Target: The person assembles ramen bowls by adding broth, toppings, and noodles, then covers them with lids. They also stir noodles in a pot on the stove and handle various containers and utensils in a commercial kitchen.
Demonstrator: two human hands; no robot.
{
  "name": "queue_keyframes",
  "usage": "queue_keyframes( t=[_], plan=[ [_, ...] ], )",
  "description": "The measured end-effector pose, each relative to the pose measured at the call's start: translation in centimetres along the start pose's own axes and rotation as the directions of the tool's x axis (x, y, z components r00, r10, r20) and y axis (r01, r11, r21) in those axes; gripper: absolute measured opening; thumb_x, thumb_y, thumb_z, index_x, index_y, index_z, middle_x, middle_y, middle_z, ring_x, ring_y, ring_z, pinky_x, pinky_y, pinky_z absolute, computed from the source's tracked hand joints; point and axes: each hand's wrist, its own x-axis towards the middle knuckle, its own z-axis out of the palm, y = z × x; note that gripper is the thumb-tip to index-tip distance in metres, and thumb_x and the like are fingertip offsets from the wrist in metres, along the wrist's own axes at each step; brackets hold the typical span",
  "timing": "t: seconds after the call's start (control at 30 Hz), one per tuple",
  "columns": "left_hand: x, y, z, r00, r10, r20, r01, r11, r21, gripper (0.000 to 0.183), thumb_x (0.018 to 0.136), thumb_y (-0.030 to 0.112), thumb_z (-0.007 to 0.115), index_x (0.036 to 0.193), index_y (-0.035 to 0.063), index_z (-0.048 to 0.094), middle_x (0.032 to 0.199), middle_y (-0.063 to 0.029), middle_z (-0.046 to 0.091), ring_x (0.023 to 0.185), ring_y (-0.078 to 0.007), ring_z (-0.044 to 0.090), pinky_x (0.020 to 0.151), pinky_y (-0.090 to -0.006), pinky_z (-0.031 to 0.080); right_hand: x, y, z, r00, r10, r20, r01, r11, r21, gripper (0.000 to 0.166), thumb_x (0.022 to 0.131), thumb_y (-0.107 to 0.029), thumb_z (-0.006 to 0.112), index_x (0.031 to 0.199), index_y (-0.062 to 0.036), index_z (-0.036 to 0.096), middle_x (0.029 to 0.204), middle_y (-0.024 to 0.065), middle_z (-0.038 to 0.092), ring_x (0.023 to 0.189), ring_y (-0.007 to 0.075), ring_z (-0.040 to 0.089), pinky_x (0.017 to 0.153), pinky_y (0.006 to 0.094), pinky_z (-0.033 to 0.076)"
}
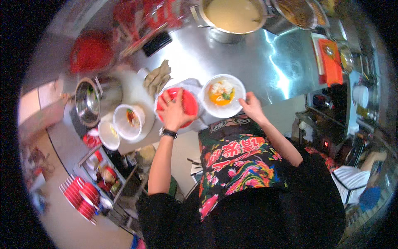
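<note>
My left hand [173, 112] is spread across a red bowl [190, 102] with a pale rim, thumb on the near right side and fingers toward the far left. Its wrist wears a dark-strapped watch [168, 133]. Grey-white plastic sheeting [189, 83] lies partly beneath that bowl. My right hand [251, 107] pinches the right rim of a white bowl [214, 110]. Inside it are orange-yellow liquid, a white heap and some green leaf. To the left stand a white tub [119, 124] with red sauce and greens, and a smaller white cup [107, 141].
A large pot of pale broth [234, 15] stands at the steel counter's [236, 56] far side. Crumpled brown paper [158, 76] and a black phone-like slab [157, 43] lie leftward. A steel pot [87, 102] is at left; stacked red bowls [79, 197] sit low.
</note>
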Motion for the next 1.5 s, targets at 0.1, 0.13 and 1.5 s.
queue_keyframes(
  t=[0.1, 0.13, 1.5],
  plan=[
    [-0.1, -0.3, 0.4, 1.000, 0.018, 0.002, -0.018, 0.999, -0.033, 0.126, 0.043, 0.055, 0.087, 0.149, 0.0293, 0.025, 0.152, -0.0278, 0.011, 0.137, -0.0556, 0.013, 0.094, -0.0780, 0.026, 0.7, 0.0, -0.3, 0.983, 0.136, 0.121, -0.163, 0.953, 0.254, 0.027, 0.085, -0.024, 0.064, 0.094, 0.0003, 0.054, 0.078, 0.0163, 0.063, 0.064, 0.0235, 0.066, 0.060, 0.0390, 0.053],
    [0.0, 0.5, 0.8, 1.000, 0.001, 0.024, 0.000, 1.000, -0.010, 0.128, 0.042, 0.055, 0.088, 0.150, 0.0305, 0.023, 0.153, -0.0277, 0.009, 0.136, -0.0558, 0.013, 0.093, -0.0785, 0.026, 1.0, 0.4, -1.6, 0.994, 0.098, 0.052, -0.104, 0.984, 0.146, 0.022, 0.085, -0.020, 0.062, 0.091, -0.0001, 0.054, 0.076, 0.0139, 0.063, 0.057, 0.0212, 0.064, 0.057, 0.0367, 0.052],
    [17.9, -2.0, 1.9, 0.866, 0.496, 0.069, -0.491, 0.868, -0.074, 0.094, 0.081, 0.059, 0.064, 0.146, 0.0017, 0.029, 0.148, -0.0294, 0.030, 0.138, -0.0430, 0.030, 0.112, -0.0486, 0.028, -7.9, 6.3, -5.9, 0.897, 0.322, -0.305, -0.102, 0.819, 0.565, 0.020, 0.090, -0.015, 0.063, 0.098, 0.0026, 0.058, 0.081, 0.0097, 0.065, 0.067, 0.0151, 0.063, 0.055, 0.0277, 0.053]
  ],
)
